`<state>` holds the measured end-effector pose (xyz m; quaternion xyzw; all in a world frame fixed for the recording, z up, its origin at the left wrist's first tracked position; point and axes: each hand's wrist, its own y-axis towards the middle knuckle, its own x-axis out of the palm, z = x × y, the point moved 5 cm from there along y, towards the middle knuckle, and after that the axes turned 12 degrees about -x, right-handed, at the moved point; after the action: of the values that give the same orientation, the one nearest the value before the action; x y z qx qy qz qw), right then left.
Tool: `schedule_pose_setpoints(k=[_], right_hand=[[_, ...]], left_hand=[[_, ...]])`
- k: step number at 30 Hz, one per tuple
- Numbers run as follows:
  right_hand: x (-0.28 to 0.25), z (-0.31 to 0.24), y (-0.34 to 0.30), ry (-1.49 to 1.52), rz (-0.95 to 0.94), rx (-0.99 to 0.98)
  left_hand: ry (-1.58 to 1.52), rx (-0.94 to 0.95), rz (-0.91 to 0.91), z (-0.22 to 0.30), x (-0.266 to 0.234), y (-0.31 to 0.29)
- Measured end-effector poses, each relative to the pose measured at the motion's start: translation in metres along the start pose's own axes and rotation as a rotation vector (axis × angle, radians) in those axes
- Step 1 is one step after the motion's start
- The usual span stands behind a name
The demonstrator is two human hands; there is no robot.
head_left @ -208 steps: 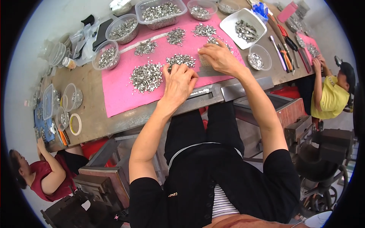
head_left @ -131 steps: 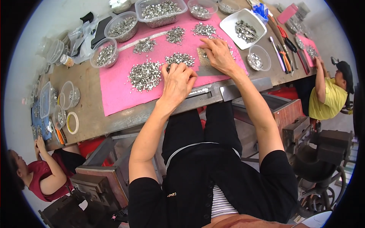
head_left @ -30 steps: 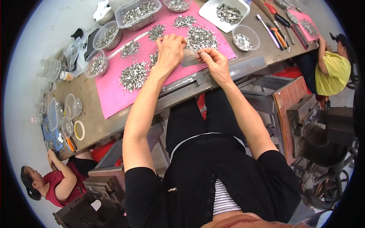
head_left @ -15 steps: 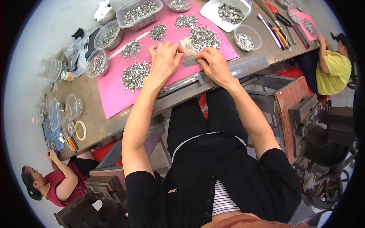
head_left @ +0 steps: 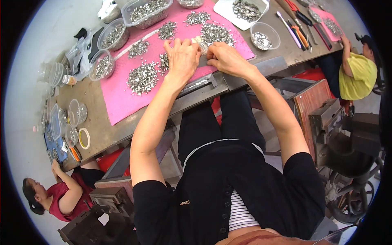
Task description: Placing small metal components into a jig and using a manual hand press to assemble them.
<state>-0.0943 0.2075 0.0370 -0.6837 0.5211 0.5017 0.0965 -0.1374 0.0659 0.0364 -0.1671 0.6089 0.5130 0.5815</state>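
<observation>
Both hands work close together over a pink mat [head_left: 116, 104] strewn with piles of small silvery metal pieces. My left hand [head_left: 182, 59] is closed, its fingers bent down onto the mat; what they hold, if anything, is hidden. Beside it my right hand [head_left: 225, 59] pinches with thumb and fingertips, and I cannot make out what is in them. A tan patch [head_left: 197, 40] shows a little above and between the hands. One pile of metal pieces [head_left: 217, 35] lies just beyond my right hand. Another large pile [head_left: 142, 78] sits left of my left hand.
Clear plastic tubs [head_left: 114, 36] of metal pieces line the mat's far left side. A white tray [head_left: 246, 15] and a round tub [head_left: 264, 36] stand at right, near pliers [head_left: 300, 36]. A metal bar [head_left: 198, 85] runs along the table edge. Co-workers sit left [head_left: 67, 194] and right [head_left: 357, 75].
My hands have drawn closer together and now cover most of the tan patch. A small pile beside my left hand has come into view. The whole view has shifted slightly.
</observation>
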Motion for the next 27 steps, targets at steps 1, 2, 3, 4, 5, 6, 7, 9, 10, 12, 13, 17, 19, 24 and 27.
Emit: schedule_pose_setpoints(k=[1,2,3,4,5,6,7,9,10,12,13,17,19,24,27], right_hand=[[0.000,0.001,0.004,0.001,-0.075,0.020],[0.002,0.002,0.006,0.002,-0.151,0.041],[0.004,0.002,0.008,0.005,-0.153,0.040],[0.008,0.003,0.011,-0.029,-0.187,0.035],[0.011,0.002,0.012,-0.062,-0.221,0.028],[0.013,0.001,0.012,-0.061,-0.224,0.029],[0.015,-0.001,0.012,-0.117,-0.216,-0.004],[0.021,-0.002,0.009,-0.168,-0.211,-0.040],[0.019,-0.001,0.003,-0.153,-0.140,-0.081],[0.013,-0.006,-0.001,-0.128,-0.070,-0.131],[0.004,-0.012,-0.002,-0.019,-0.055,-0.048],[-0.001,-0.015,-0.017,0.177,0.081,0.018],[0.004,-0.015,-0.018,0.232,0.119,0.042],[0.008,-0.012,-0.017,0.153,0.240,-0.014],[0.003,-0.010,-0.022,0.123,0.242,-0.032]], left_hand=[[0.000,-0.001,-0.001,-0.001,0.001,0.001],[-0.039,-0.017,-0.025,-0.002,0.002,0.001],[-0.077,-0.036,-0.049,-0.004,0.004,0.001],[-0.076,-0.039,-0.051,-0.005,0.005,0.001],[-0.100,-0.026,-0.036,-0.006,0.006,0.000],[-0.125,-0.012,-0.022,-0.006,0.005,-0.001],[-0.125,-0.015,-0.024,-0.008,0.005,-0.003],[-0.325,-0.063,-0.075,-0.017,0.003,-0.008],[-0.328,-0.057,-0.062,-0.013,-0.008,-0.011],[-0.467,-0.134,-0.110,-0.014,-0.028,-0.026],[-0.614,-0.204,-0.157,-0.016,-0.032,-0.035],[-0.736,-0.367,-0.238,-0.008,-0.052,-0.074],[-0.726,-0.315,-0.209,-0.008,-0.048,-0.085],[-0.664,-0.255,-0.165,-0.004,-0.043,-0.090],[-0.648,-0.247,-0.162,-0.004,-0.040,-0.091]])
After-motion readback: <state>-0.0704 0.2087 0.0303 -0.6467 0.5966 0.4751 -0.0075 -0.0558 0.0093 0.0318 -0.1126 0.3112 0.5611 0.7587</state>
